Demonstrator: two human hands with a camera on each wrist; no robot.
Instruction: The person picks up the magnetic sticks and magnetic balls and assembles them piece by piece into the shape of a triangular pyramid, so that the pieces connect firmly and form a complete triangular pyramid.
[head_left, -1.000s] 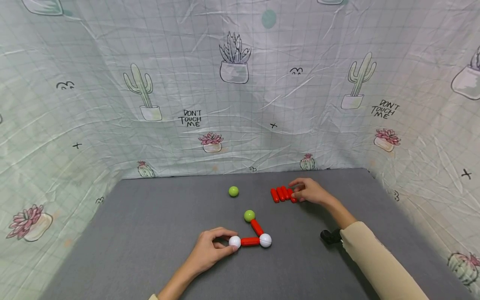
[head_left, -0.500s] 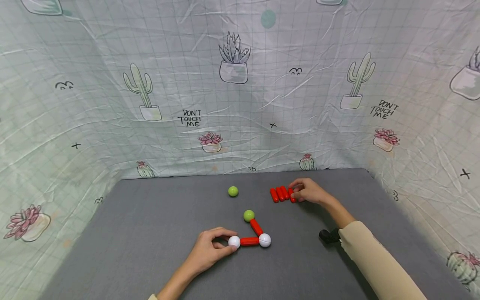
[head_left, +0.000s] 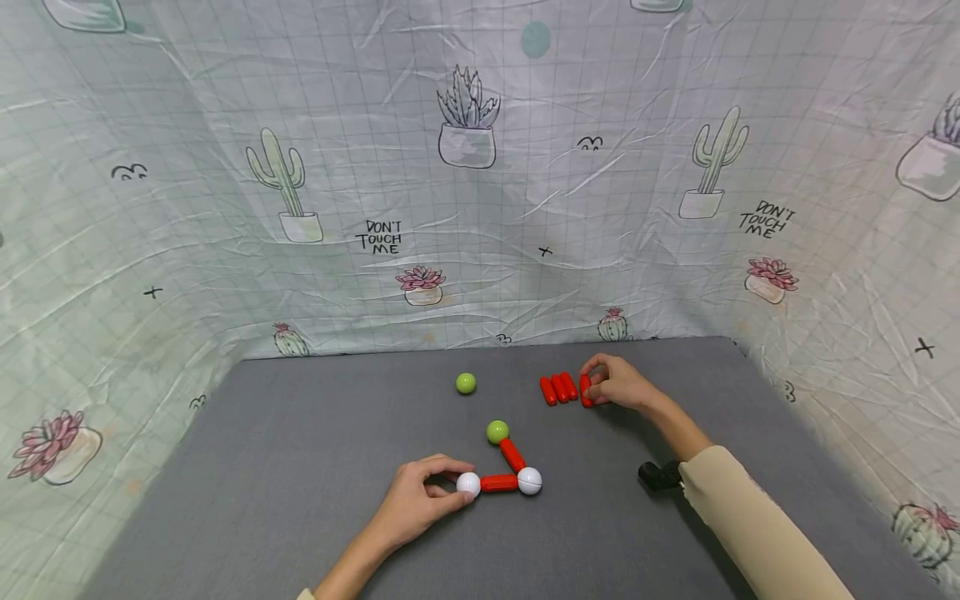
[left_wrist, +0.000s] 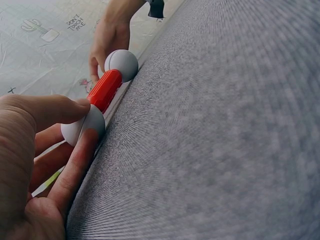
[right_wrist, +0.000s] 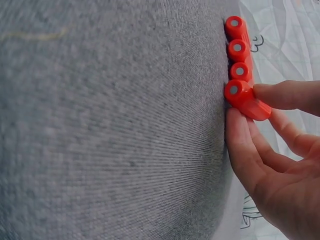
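Observation:
Between thumb and fingers my left hand (head_left: pixel 420 496) pinches a white ball (left_wrist: pixel 84 126) at the near end of a joined piece. A red rod (head_left: pixel 499 483) runs from that ball to a second white ball (head_left: pixel 529 481), and another red rod (head_left: pixel 513 455) angles away from there to a green ball (head_left: pixel 497 432). At the back right, my right hand (head_left: pixel 617 383) pinches a loose red rod (right_wrist: pixel 248 101), with the thumb on one side and fingers on the other. Three more red rods (head_left: pixel 559 389) lie side by side just left of it, grey discs showing in their ends.
A single green ball (head_left: pixel 466 383) lies near the back of the grey tabletop (head_left: pixel 300 450). A black device (head_left: pixel 660 475) is strapped at my right wrist. Cloth printed with cacti (head_left: pixel 465 208) hangs behind the table and along both sides.
The red rod in my right hand has shifted slightly right and turned more upright in the head view, leaving a gap to the other rods. My left hand holds still.

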